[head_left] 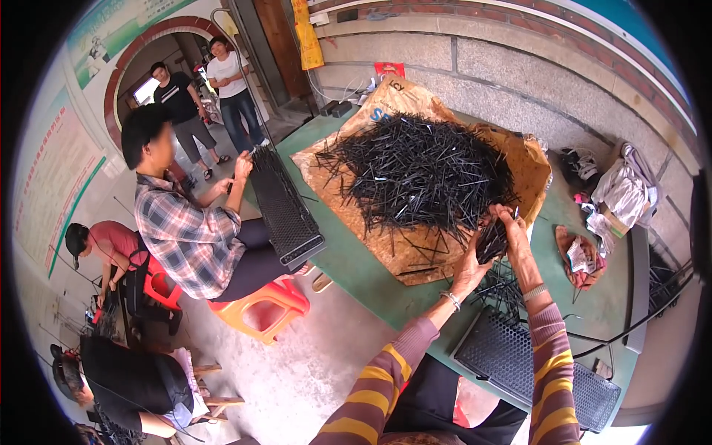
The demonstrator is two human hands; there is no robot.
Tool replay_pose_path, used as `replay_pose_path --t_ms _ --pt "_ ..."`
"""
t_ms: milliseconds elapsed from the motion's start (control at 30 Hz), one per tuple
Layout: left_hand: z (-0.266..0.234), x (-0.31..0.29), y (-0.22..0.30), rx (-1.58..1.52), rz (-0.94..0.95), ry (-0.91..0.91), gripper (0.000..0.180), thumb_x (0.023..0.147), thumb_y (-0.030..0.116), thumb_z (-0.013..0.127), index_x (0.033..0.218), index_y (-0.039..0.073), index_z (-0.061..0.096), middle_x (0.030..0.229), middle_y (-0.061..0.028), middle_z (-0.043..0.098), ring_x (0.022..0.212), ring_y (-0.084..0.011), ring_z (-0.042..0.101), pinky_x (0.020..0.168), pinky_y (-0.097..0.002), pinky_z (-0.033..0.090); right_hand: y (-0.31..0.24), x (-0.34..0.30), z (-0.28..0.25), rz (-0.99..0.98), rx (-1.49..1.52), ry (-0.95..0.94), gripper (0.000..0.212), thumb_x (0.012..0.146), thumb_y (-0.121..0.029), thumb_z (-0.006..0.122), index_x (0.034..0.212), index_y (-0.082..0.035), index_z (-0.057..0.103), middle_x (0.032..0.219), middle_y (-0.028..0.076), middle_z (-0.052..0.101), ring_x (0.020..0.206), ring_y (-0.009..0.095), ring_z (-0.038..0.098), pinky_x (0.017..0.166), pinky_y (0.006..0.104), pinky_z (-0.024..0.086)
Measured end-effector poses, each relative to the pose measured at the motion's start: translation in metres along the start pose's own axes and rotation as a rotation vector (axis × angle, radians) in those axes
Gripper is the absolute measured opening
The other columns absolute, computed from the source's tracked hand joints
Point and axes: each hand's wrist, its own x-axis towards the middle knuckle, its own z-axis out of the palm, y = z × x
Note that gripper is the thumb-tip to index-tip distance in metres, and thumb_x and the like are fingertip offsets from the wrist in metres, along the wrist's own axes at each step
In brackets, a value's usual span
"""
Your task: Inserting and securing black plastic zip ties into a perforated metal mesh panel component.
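Note:
A big heap of thin black sticks (423, 170) lies on a spread brown sack (343, 211) on the green table (374, 300). At the heap's near right edge, my left hand (469, 268) is wrapped round a bundle of black sticks (491, 242). My right hand (513, 230) is closed at the far right side of that bundle, fingertips pinched together by the stick ends. Exactly which sticks it grips is partly hidden. Below my forearms rests a black tray with a honeycomb of holes (493, 348), with loose sticks lying by its far end.
A co-worker in a plaid shirt (185, 237) sits left, handling sticks over a similar black holed tray (278, 211). Cloths (627, 185) and a crumpled bag (580, 258) lie on the right. Red stools (259, 315), two seated workers and two standing people are farther left.

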Motion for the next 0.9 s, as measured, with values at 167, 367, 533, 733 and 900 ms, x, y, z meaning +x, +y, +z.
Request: replay_pose_path --t_ms 167,367,533,733,900 --pt "0.0 0.001 -0.062 -0.186 0.003 -0.06 0.061 0.074 0.008 0.077 0.129 0.0 0.054 0.111 -0.0163 0.068 0.1 -0.0264 0.066 0.089 -0.0323 0.05 0.019 -0.005 0.035 -0.12 -0.009 0.054 0.047 0.1 -0.046 0.053 0.079 -0.005 0.064 0.07 0.006 0.067 0.062 0.014 0.062 0.063 0.0255 0.05" --pt "0.005 -0.01 -0.022 0.128 0.049 -0.045 0.044 0.07 0.016 0.079 0.108 -0.001 0.066 0.088 -0.012 0.069 0.084 -0.0227 0.066 0.079 -0.0329 0.052 -0.011 0.012 0.0 -0.266 0.047 0.175 0.052 0.098 -0.054 0.051 0.073 -0.009 0.052 0.055 -0.002 0.048 0.047 0.012 0.05 0.048 0.0286 0.046" --pt "0.007 -0.006 -0.005 0.03 -0.171 -0.205 0.035 0.075 0.025 0.077 0.099 0.001 0.07 0.082 -0.009 0.069 0.074 -0.0179 0.064 0.071 -0.0323 0.051 -0.05 0.024 -0.041 -0.197 0.215 0.371 0.051 0.093 -0.06 0.056 0.077 -0.012 0.05 0.054 -0.007 0.033 0.04 0.008 0.032 0.036 0.0254 0.025" --pt "-0.009 0.021 -0.047 -1.037 -0.553 -0.173 0.027 0.088 0.03 0.068 0.096 0.004 0.07 0.086 -0.0093 0.073 0.078 -0.0171 0.069 0.07 -0.0291 0.054 -0.024 0.038 -0.003 -0.514 -0.105 0.473 0.044 0.092 -0.053 0.065 0.083 -0.01 0.06 0.06 -0.008 0.049 0.048 0.006 0.041 0.045 0.0241 0.03" --pt "-0.01 0.034 -0.019 -1.124 -0.534 -0.241 0.037 0.09 0.035 0.068 0.112 0.006 0.066 0.112 -0.0099 0.07 0.096 -0.0188 0.068 0.082 -0.034 0.055 0.034 0.011 0.021 -0.164 -0.185 0.197 0.047 0.095 -0.048 0.061 0.082 -0.004 0.068 0.06 0.001 0.056 0.056 0.009 0.05 0.052 0.0267 0.04"
